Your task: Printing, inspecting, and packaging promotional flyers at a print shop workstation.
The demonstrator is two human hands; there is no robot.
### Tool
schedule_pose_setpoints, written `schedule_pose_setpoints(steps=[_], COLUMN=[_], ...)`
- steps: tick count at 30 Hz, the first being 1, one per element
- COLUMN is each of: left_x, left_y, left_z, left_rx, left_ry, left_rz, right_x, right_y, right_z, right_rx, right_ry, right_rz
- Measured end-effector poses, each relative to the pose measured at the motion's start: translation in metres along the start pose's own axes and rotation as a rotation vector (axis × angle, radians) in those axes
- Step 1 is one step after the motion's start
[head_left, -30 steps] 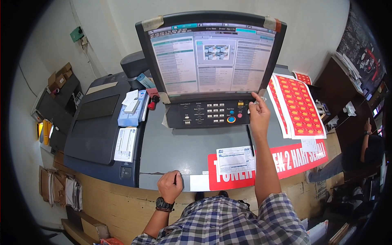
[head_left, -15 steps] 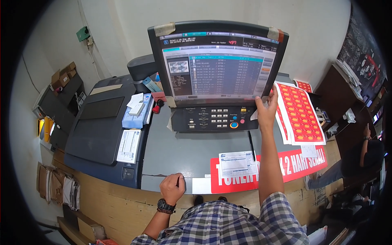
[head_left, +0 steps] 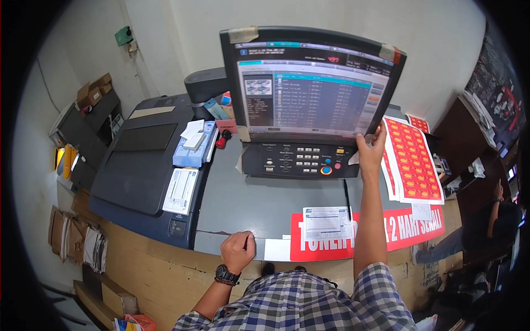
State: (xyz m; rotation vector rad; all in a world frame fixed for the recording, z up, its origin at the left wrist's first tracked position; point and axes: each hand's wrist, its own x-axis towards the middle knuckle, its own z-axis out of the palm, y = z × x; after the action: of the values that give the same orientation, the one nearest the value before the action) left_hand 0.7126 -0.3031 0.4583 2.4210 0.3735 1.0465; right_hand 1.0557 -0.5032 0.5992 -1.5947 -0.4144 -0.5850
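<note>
My right hand (head_left: pixel 371 148) grips the lower right edge of a large dark-framed touchscreen monitor (head_left: pixel 309 102), thumb on the front of the frame and fingers round its side. The lit screen shows a list and a small picture. Just beneath it sits a black button panel (head_left: pixel 298 160). My left hand (head_left: pixel 238 251) is closed in a loose fist by the front edge of the grey tabletop (head_left: pixel 243 204); whatever is inside it, if anything, is hidden. Between my arms lie a printed form (head_left: pixel 326 223) and a black pen (head_left: pixel 346 198).
A dark printer (head_left: pixel 132 160) stands left, with a blue box (head_left: pixel 190 157) and papers on it. Printed red sheets (head_left: pixel 414 160) lie right of the monitor. A red banner (head_left: pixel 317 252) covers the front edge. Another person (head_left: pixel 477 226) is at the far right.
The whole view has shifted, so the monitor and tabletop things appear farther right. My right hand keeps its hold on the monitor edge, and my left stays closed by the table edge.
</note>
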Motion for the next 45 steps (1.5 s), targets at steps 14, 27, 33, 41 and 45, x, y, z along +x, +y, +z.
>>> schedule_pose_setpoints(steps=[14,27,33,41,45], left_x=[-0.001,0.001,0.001,0.0,-0.002], left_y=[-0.001,0.0,0.002,-0.002,-0.002], left_z=[-0.001,-0.002,0.0,0.002,-0.001], left_rx=[0.007,0.005,0.01,0.028,0.044], left_ry=[0.012,0.028,0.025,0.038,0.044], left_rz=[-0.003,0.013,0.007,-0.012,-0.035], right_x=[-0.004,-0.007,-0.005,-0.058,-0.168], right_y=[0.007,0.004,0.011,-0.021,-0.023], right_z=[-0.007,-0.011,-0.014,-0.015,-0.018], right_rx=[0.253,0.267,0.249,-0.33,-0.072], right_ry=[-0.098,-0.129,-0.123,0.092,-0.49], right_rz=[0.089,0.08,0.08,-0.212,-0.11])
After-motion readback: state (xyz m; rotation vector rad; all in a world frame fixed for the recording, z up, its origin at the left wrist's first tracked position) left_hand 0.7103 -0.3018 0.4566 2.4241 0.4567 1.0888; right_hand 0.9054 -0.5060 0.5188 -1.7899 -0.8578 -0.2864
